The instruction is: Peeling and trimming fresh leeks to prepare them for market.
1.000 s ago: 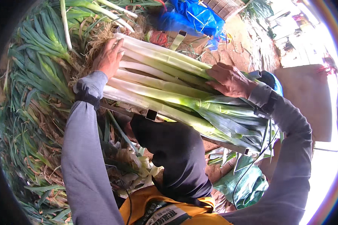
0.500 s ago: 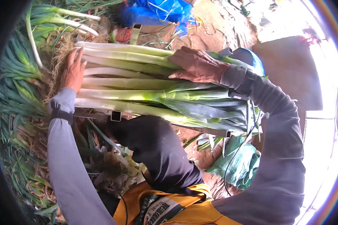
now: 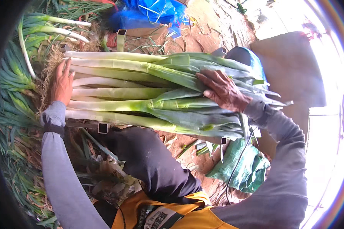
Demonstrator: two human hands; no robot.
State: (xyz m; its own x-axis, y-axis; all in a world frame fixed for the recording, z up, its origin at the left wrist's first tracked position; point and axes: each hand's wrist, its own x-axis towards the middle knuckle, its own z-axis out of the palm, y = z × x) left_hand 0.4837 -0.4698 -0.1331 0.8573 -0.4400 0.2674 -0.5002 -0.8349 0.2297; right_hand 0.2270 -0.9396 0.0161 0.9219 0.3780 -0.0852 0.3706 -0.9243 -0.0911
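Head: right hand (image 3: pixel 224 91) (spread) has moved leafward along leeks (image 3: pixel 122 93); left hand (image 3: pixel 63 86) stays unclenched.

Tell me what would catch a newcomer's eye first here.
First, the row of long leeks across the middle, with the left hand at their root ends and the right hand on the green leaves. Then the bright blue plastic at the top and the teal sack at lower right.

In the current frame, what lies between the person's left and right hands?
In the head view, leeks fill the stretch: white shafts by the left hand, running side by side into green leaves under the right hand.
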